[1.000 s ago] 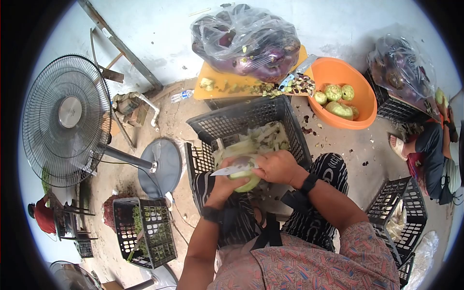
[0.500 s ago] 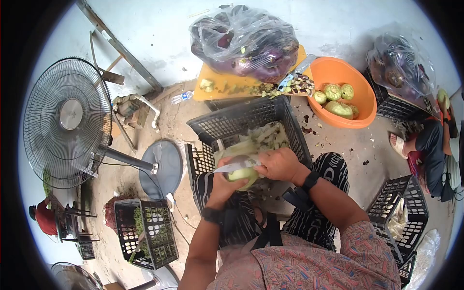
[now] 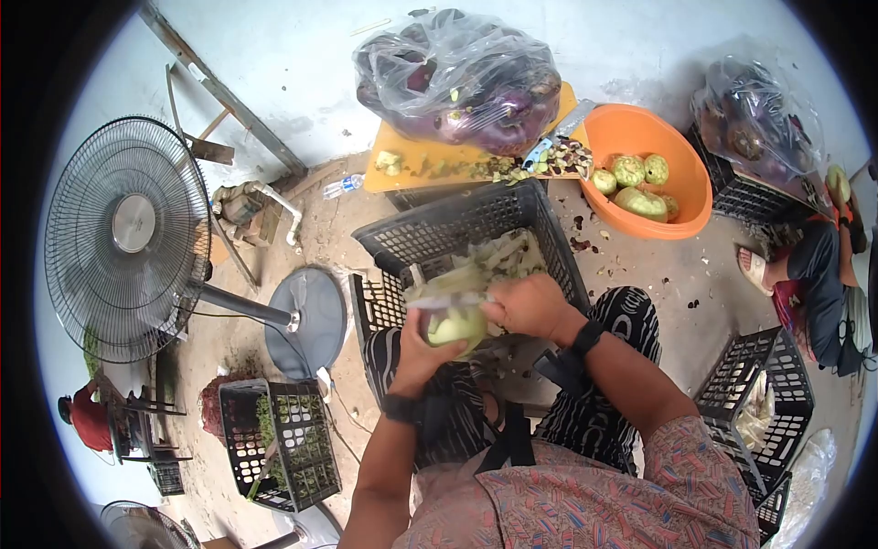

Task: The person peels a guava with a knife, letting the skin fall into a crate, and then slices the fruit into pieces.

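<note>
A pale green, peeled vegetable (image 3: 455,328) rests in my left hand (image 3: 421,352), with the fingers wrapped round its near side. My right hand (image 3: 530,309) is closed on a knife. The knife's blade (image 3: 445,301) is blurred and lies across the top of the vegetable, pointing left. Both hands are over the near part of a black crate (image 3: 466,220), between my knees. Pale peelings (image 3: 498,261) lie inside this crate.
An orange basin (image 3: 700,174) with several peeled vegetables stands beyond, beside a yellow board (image 3: 384,174) bearing a bag of purple vegetables (image 3: 466,87). A fan (image 3: 135,224) stands left. Two people (image 3: 819,265) (image 3: 91,416) sit at the sides.
The knife blade has shifted slightly upward over the vegetable, and my right hand has moved a little up and left. My left hand still holds the vegetable.
</note>
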